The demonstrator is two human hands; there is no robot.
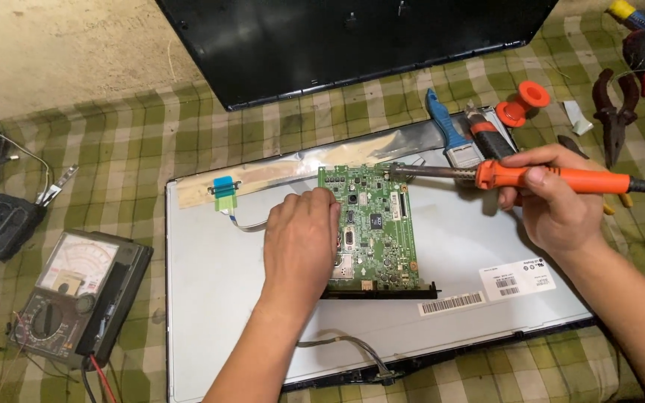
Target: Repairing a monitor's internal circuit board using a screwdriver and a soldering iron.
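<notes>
Left hand (300, 242): pressed flat on the left part of the circuit board, fingers together and curled over its edge.
Right hand (550, 201): closed around the orange handle of the soldering iron, thumb on top.
Soldering iron (516, 176): held level, metal tip over the top right corner of the circuit board; contact impossible to tell.
Circuit board (375, 224): green, lying near the middle of the grey panel, closer to its top edge.
Grey panel (225, 283): flat on the checked cloth, 2 white labels near its right edge, a blue connector (223, 186) near its top left corner.
Meter (76, 298): off the panel's left edge, on the cloth, red and black leads trailing.
Black cover (352, 37): beyond the panel's top edge.
Pliers (614, 108): red-handled, past the panel's top right corner, beside an orange spool (524, 103).
Checked cloth (151, 127): green and cream, under everything.
</notes>
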